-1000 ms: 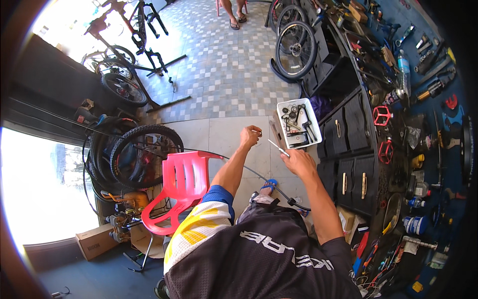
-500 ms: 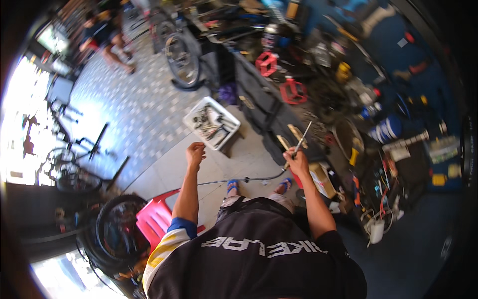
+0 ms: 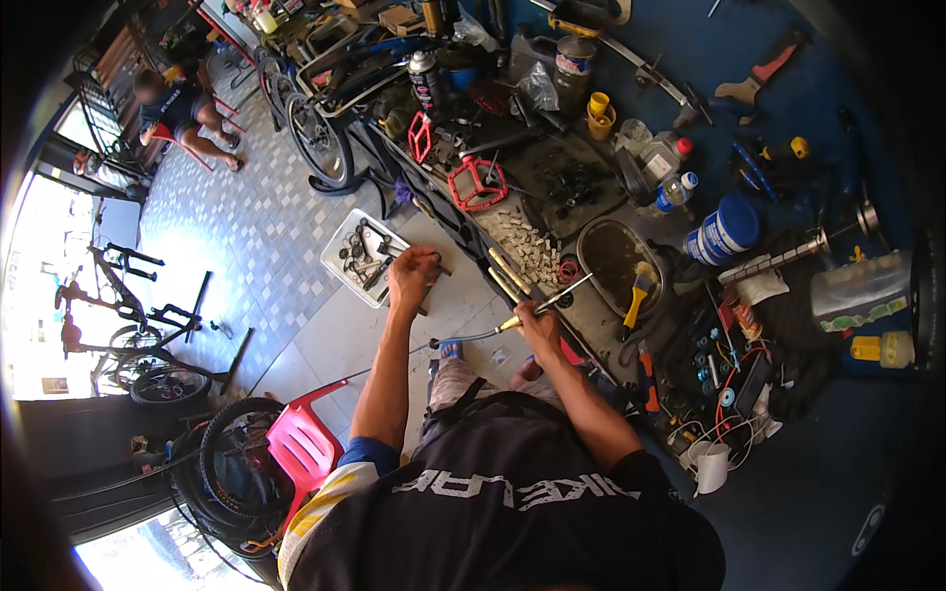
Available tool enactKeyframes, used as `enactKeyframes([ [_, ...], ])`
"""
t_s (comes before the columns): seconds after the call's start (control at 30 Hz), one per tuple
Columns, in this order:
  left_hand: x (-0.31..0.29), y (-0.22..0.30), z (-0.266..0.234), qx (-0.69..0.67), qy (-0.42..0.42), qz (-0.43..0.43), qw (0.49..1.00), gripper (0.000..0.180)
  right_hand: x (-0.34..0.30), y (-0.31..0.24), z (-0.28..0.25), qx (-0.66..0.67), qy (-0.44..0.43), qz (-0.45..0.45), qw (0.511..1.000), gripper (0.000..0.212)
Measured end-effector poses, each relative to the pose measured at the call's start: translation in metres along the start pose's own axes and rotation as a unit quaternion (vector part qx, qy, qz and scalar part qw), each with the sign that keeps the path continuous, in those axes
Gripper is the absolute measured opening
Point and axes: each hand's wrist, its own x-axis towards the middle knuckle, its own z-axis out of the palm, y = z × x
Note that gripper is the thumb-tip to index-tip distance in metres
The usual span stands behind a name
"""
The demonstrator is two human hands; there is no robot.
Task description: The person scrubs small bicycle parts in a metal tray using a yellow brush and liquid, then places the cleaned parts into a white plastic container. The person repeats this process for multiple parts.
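Right hand [image 3: 537,320] pinches a thin rod [image 3: 552,300] pointing up-right; left hand [image 3: 412,279] seemingly closed.

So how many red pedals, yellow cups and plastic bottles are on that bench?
Red pedals: 2
Yellow cups: 2
Clear plastic bottles: 2
Total: 6
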Motion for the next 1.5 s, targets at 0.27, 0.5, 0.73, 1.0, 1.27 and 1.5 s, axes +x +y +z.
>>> enactKeyframes([
  [0.27,0.020,-0.018,0.042,0.190,-0.028,0.066,0.979,0.014,0.009,0.026,-0.020,-0.277,0.037,-0.158,0.947,0.044],
  [0.5,0.077,-0.111,-0.073,0.330,0.085,0.025,0.940,0.016,-0.036,0.021,-0.104,-0.493,-0.131,0.045,0.859,0.061],
  [0.73,0.162,-0.098,-0.200,0.431,0.097,-0.013,0.897,0.030,-0.087,-0.059,-0.108,-0.407,-0.149,0.082,0.897,0.038],
  [1.0,0.234,-0.017,-0.207,0.407,0.033,0.032,0.912,0.032,-0.080,-0.179,-0.102,-0.406,0.183,-0.092,0.891,0.030],
  [1.27,0.154,0.156,-0.013,0.265,-0.076,0.254,0.927,0.026,-0.083,-0.151,-0.135,-0.563,0.270,-0.050,0.780,0.057],
  [1.5,0.045,0.124,0.201,0.229,-0.380,0.295,0.846,0.024,-0.074,-0.136,-0.137,-0.572,0.232,0.017,0.787,0.058],
])
